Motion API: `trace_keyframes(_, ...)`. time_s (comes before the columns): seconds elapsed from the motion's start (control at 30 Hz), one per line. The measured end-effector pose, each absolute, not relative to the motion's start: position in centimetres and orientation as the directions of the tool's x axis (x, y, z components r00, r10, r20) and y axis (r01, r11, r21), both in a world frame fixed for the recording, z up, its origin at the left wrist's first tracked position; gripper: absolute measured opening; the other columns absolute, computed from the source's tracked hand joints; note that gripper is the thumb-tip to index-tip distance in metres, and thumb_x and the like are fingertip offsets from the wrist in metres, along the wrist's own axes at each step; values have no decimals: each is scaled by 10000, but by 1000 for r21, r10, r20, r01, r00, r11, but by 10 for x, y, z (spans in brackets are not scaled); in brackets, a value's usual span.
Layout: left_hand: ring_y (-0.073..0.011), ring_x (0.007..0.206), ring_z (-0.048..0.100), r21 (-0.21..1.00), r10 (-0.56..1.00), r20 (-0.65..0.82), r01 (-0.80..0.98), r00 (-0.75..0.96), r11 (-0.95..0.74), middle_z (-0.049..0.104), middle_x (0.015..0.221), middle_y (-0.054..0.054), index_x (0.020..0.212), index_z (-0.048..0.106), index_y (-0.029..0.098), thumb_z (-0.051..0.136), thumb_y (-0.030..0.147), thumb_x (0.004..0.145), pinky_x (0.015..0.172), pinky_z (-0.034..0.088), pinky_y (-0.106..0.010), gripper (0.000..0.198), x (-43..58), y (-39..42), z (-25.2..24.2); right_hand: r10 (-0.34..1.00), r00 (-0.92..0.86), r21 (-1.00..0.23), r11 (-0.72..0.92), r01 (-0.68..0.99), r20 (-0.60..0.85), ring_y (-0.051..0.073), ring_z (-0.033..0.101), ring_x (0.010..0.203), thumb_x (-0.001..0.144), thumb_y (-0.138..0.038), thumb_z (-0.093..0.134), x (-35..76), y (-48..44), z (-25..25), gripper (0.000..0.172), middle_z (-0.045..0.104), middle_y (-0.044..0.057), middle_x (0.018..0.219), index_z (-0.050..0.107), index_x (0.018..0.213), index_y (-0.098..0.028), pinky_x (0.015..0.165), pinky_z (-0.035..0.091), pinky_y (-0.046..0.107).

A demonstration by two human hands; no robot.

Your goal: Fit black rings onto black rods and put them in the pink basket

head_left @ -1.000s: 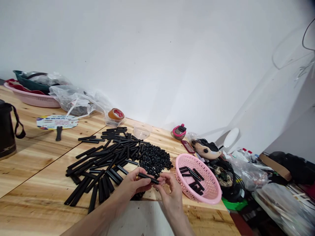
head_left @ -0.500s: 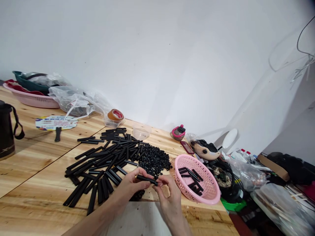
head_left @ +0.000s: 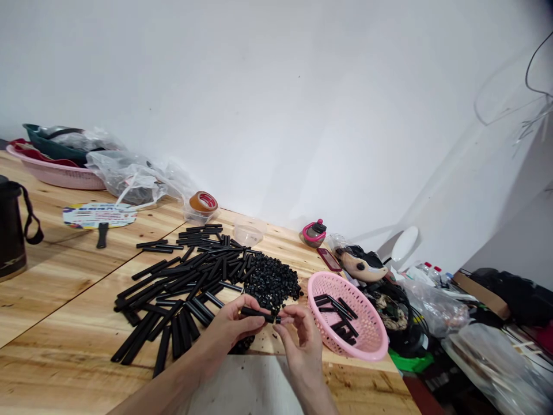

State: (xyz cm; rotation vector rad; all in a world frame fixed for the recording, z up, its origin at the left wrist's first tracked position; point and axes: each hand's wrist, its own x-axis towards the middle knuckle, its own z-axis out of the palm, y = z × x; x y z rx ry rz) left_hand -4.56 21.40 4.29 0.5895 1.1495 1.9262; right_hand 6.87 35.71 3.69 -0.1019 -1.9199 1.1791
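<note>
My left hand (head_left: pixel 231 328) is closed round a black tube (head_left: pixel 257 314), which lies level and points right. My right hand (head_left: pixel 299 334) pinches a small black cap (head_left: pixel 278 317) at the tube's right end. Both hands hover over the near edge of the wooden table (head_left: pixel 64 300). Behind them lies a heap of black tubes (head_left: pixel 181 288) and a pile of small black caps (head_left: pixel 270 281). A pink basket (head_left: pixel 345 346) to the right of my right hand holds several black tubes.
Tape roll (head_left: pixel 203 202), small clear cup (head_left: pixel 248 233), plastic bags (head_left: pixel 133 176), a printed hand fan (head_left: pixel 99 216) and a pink tray (head_left: pixel 56 172) stand at the back. A dark bag (head_left: pixel 11 230) is far left. Clutter (head_left: pixel 410 311) crowds the table's right end.
My hands stay in the same spot. The right fingers have shifted slightly at the tube's end, where the small cap now shows.
</note>
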Motion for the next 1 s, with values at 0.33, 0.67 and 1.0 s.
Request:
trace_keyframes(0.33, -114, 748, 634, 906, 811, -29, -358, -584, -225, 736, 842, -1, 885, 567, 196, 818, 358, 732, 773, 486, -244, 335, -46, 216, 43, 398, -638, -711, 605, -358, 660, 172, 623, 786, 824, -140, 663, 69, 357, 36, 180, 649, 31, 892, 624, 980, -220, 732, 497, 285)
trace_keyframes(0.67, -123, 722, 633, 907, 801, -67, -371, -594, -199, 705, 742, 13, 859, 583, 192, 834, 385, 699, 733, 480, -238, 354, -46, 217, 41, 444, -645, -749, 576, -326, 622, 169, 650, 771, 779, -97, 687, 71, 356, 36, 210, 688, 18, 871, 647, 942, -223, 727, 515, 273)
trace_keyframes(1.0, -97, 601, 527, 943, 830, 43, -251, -556, -218, 636, 656, 26, 881, 610, 166, 798, 434, 735, 597, 400, -209, 358, -51, 218, 36, 397, -658, -715, 620, -323, 641, 166, 627, 770, 786, -94, 663, 70, 355, 40, 187, 652, 7, 833, 642, 917, -225, 720, 492, 260)
